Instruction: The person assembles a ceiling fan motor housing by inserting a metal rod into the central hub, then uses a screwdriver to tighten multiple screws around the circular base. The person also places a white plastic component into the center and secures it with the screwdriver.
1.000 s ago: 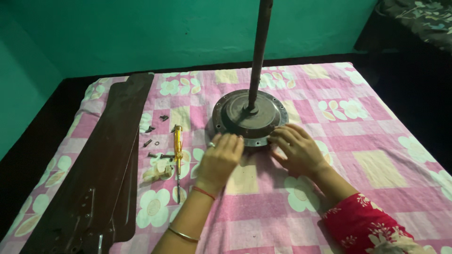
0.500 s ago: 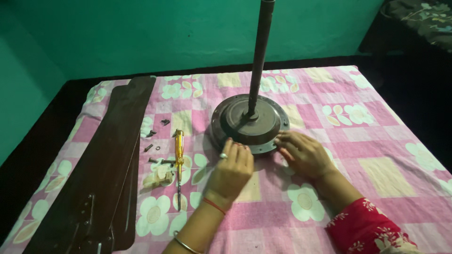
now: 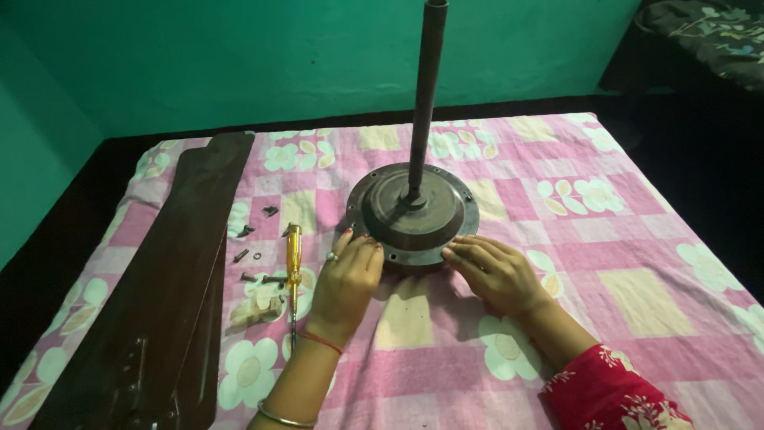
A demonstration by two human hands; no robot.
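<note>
A round brown ceiling-fan motor housing [image 3: 414, 211] sits on a pink checked flowered sheet [image 3: 605, 239], with a long dark rod [image 3: 424, 95] rising upright from its centre. My left hand [image 3: 346, 279] rests against the housing's near left rim, fingers curled on the edge; it wears a ring and bangles. My right hand [image 3: 493, 271] touches the near right rim, fingers pointing left under the edge. Both hands grip the housing from the front.
Dark brown fan blades [image 3: 159, 295] lie stacked along the left. A yellow-handled screwdriver [image 3: 293, 263], several loose screws [image 3: 255, 255] and a small pale wad [image 3: 259, 306] lie between blades and housing. A green wall stands behind; the right side drops into dark.
Both hands shifted slightly along the housing's near rim and the housing seems to have turned a little; the view also moved a bit.
</note>
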